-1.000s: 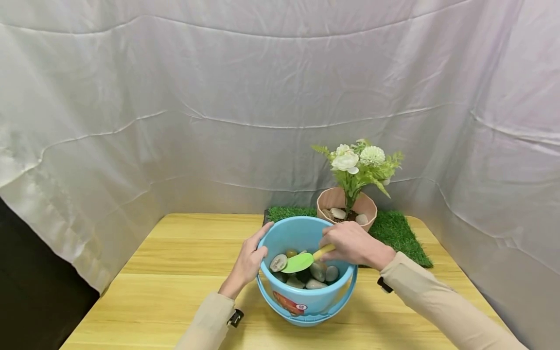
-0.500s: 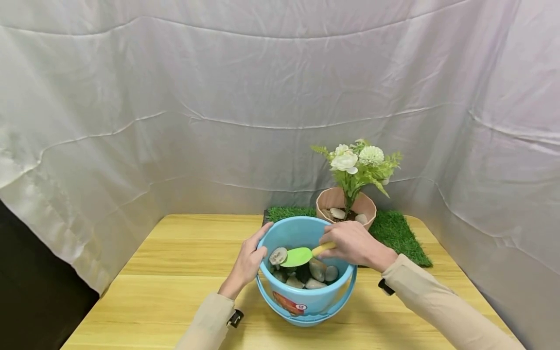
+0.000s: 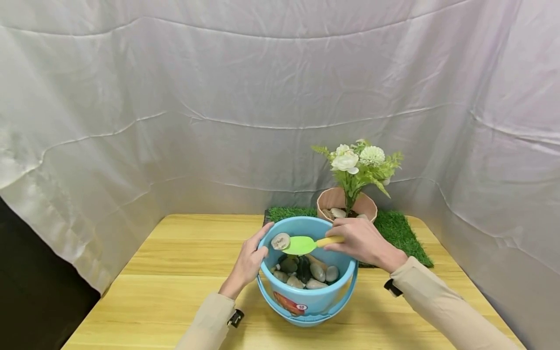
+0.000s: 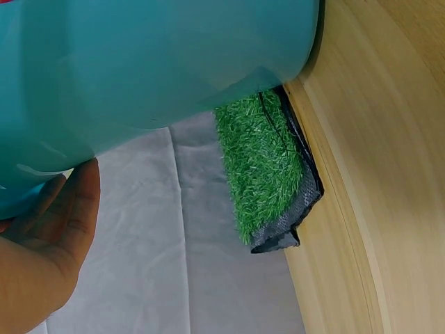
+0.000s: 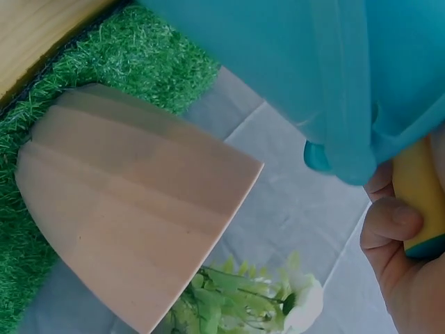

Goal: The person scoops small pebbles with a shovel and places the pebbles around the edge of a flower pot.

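Observation:
A light blue bucket stands on the wooden table, and several smooth stones lie in it. My left hand grips the bucket's left rim, thumb over the edge and fingers along the outside wall. Curled around the yellow handle of a small trowel, my right hand is above the right rim. The green blade is level inside the bucket, above the stones. At the blade's tip sits a pale round stone, close to the left wall. In the right wrist view the handle shows between fingers and palm.
Behind the bucket, a pink flowerpot with white flowers and stones inside stands on an artificial grass mat. Grey cloth hangs around the back and sides of the wooden table.
The trowel has risen inside the bucket with the pale stone at its tip, and its blade has levelled. My right hand moved slightly right. The left hand stays on the rim.

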The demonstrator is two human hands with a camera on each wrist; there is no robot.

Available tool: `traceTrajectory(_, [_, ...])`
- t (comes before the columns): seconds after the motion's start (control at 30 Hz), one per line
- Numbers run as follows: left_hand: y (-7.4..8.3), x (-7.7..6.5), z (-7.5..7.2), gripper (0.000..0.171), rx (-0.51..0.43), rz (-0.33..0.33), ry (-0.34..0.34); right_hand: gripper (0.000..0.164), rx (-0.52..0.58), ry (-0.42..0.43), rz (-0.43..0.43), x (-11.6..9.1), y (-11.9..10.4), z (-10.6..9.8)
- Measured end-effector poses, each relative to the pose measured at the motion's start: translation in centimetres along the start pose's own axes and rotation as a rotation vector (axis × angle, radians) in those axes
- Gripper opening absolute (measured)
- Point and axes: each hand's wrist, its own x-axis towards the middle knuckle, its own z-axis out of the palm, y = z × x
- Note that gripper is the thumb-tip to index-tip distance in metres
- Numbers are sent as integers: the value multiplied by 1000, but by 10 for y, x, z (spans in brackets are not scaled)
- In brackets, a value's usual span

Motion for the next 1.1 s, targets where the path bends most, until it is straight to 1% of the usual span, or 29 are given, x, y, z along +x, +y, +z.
traceTrajectory(0.13, [0, 1, 0, 65, -8, 3, -2, 20, -3, 17, 28, -2, 4, 0])
traceTrajectory(0.43, [1, 1, 0, 65, -8, 2, -1, 21, 41, 14, 80, -3, 12, 2])
traceTrajectory(0.77, [2, 0, 1, 65, -7, -6, 11, 23, 23, 38, 91, -3, 15, -1])
traceTrajectory(0.97, [2, 0, 1, 65, -10, -14, 10, 16, 34, 60, 86, -6, 16, -1])
traceTrajectory(1.1, [2, 0, 1, 64, -14, -18, 9, 17, 34, 73, 86, -10, 16, -1])
